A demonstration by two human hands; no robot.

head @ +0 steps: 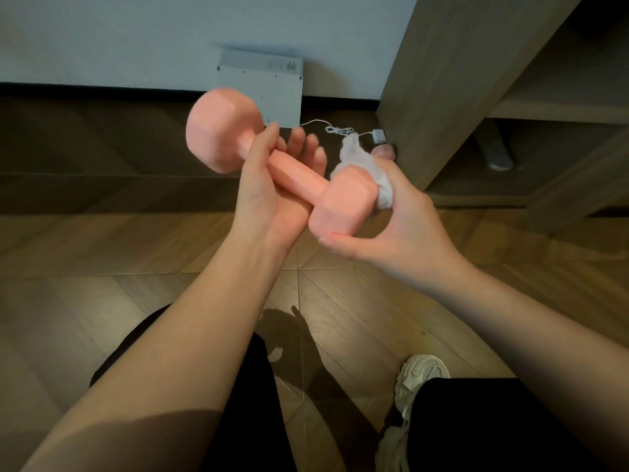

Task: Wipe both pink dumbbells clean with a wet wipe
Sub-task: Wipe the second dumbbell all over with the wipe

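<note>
Wiping is under way: the left hand (269, 199) cradles one pink dumbbell (272, 165) by its bar, palm up, fingers only loosely curled, so that grip is open and supporting more than clamping. The dumbbell is held in the air above the wooden floor (102, 267), tilted, its far head up to the left and its near head down to the right. The right hand (401, 229) is closed around that near head with the wipe (357, 168) bunched between fingers and the head's end face, thumb pressing underneath. So the step in hand looks like cleaning the first dumbbell's near end. A second pink shape (384, 152) peeks out behind the wipe near the cabinet (442, 97); likely the other dumbbell, though I can't be sure. Next call, I'd say: work the wipe round the head, along the bar, then the far head, with the left hand firming up so the weight doesn't roll.
</note>
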